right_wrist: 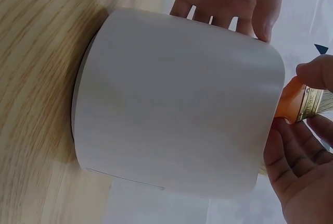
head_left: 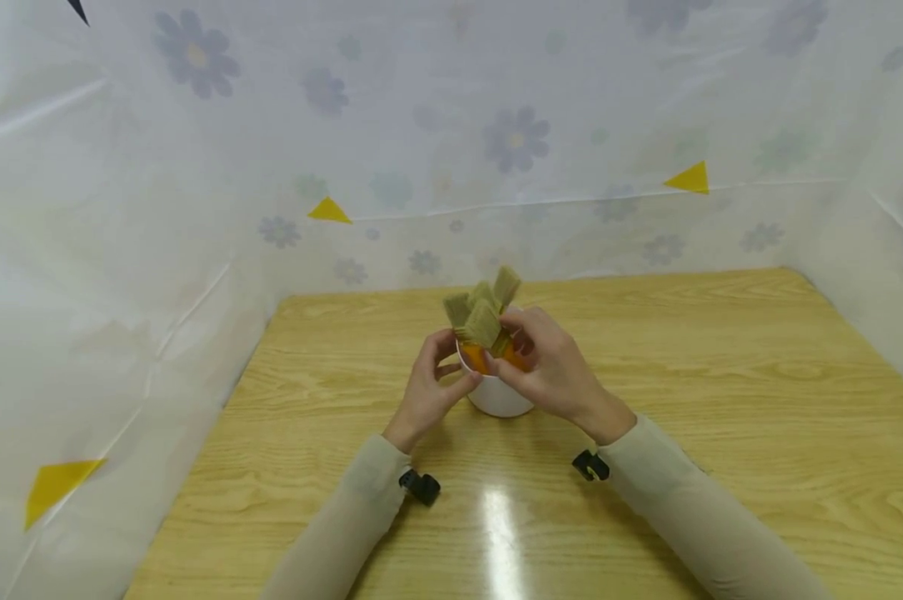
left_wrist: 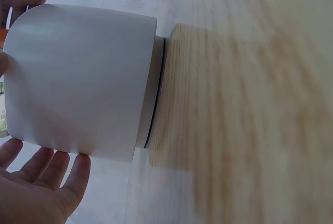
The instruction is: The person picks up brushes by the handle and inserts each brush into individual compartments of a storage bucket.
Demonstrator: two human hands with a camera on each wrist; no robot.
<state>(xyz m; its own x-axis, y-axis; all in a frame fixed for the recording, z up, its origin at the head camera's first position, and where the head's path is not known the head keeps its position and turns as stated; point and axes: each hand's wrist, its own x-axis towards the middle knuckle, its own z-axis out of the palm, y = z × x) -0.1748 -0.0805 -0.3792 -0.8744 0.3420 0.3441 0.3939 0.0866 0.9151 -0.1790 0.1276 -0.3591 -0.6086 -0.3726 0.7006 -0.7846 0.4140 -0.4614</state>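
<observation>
A white round container [head_left: 500, 398] stands upright on the wooden table, with several paintbrushes [head_left: 484, 323] in it, pale bristles upward. My left hand [head_left: 427, 390] holds the container from its left side. In the left wrist view, the fingertips [left_wrist: 80, 166] press against its wall, and the thumb lies at the rim. At the right of the rim, my right hand [head_left: 564, 371] pinches a paintbrush [right_wrist: 289, 100] with an orange handle and a gold-coloured metal band. The lower end of that handle is hidden by the container's wall.
The wooden table [head_left: 331, 483] meets a pale flowered plastic sheet [head_left: 421, 150] at the back and sides. Yellow tape pieces [head_left: 689, 178] are stuck on the sheet. Small black devices [head_left: 420, 486] sit at both wrists.
</observation>
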